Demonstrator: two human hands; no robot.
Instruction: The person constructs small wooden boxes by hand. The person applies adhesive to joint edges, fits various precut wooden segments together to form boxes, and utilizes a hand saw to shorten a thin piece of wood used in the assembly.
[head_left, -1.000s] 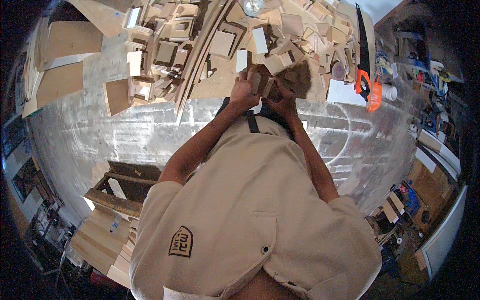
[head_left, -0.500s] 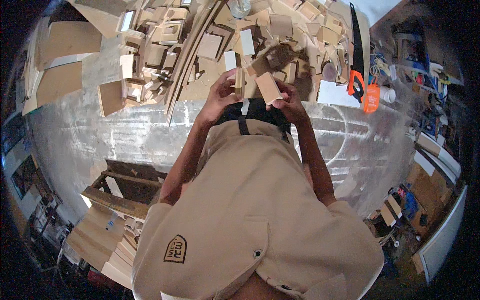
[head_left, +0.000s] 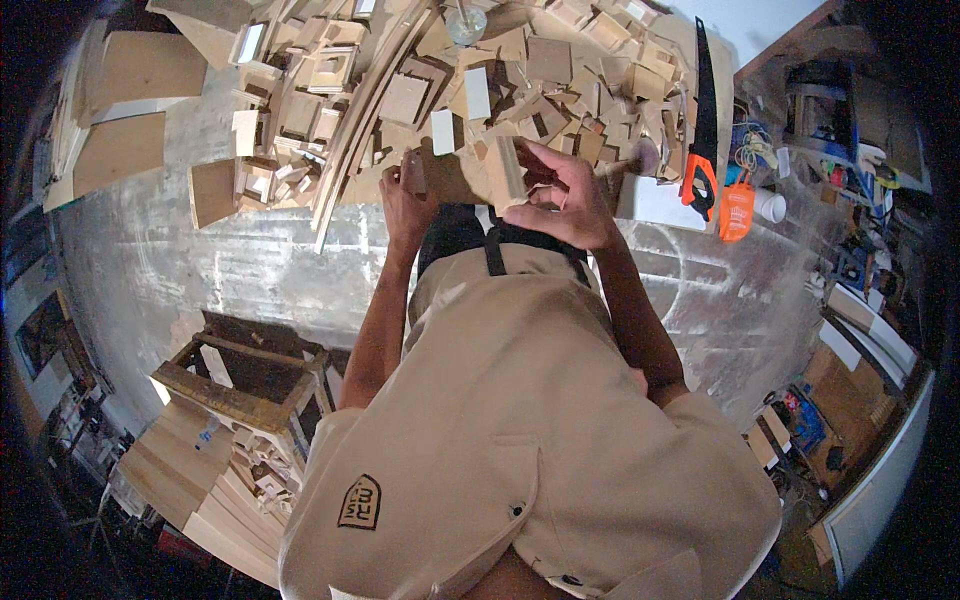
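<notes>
My right hand [head_left: 572, 198] grips a small light wooden block [head_left: 503, 172] between thumb and fingers, with its layered edge facing up. The block is held just above the near edge of the work surface. To its left, my left hand [head_left: 405, 205] has its fingers curled near the long strips; what they hold, if anything, is hard to make out. Two white-faced pieces, one nearer [head_left: 443, 132] and one farther [head_left: 477, 93], lie beyond my hands among many loose wood offcuts [head_left: 549, 60].
Long wooden strips [head_left: 372, 105] run across the pile on the left. At the right lie a handsaw [head_left: 701, 130] with an orange handle, an orange pouch [head_left: 737, 211] and a white cup [head_left: 770, 206]. A glass jar [head_left: 466, 26] stands far back. A wooden crate [head_left: 235, 390] sits lower left.
My left hand has moved left, away from the right one, and the piece it held upright no longer shows there. My right hand has shifted slightly left and turned its block.
</notes>
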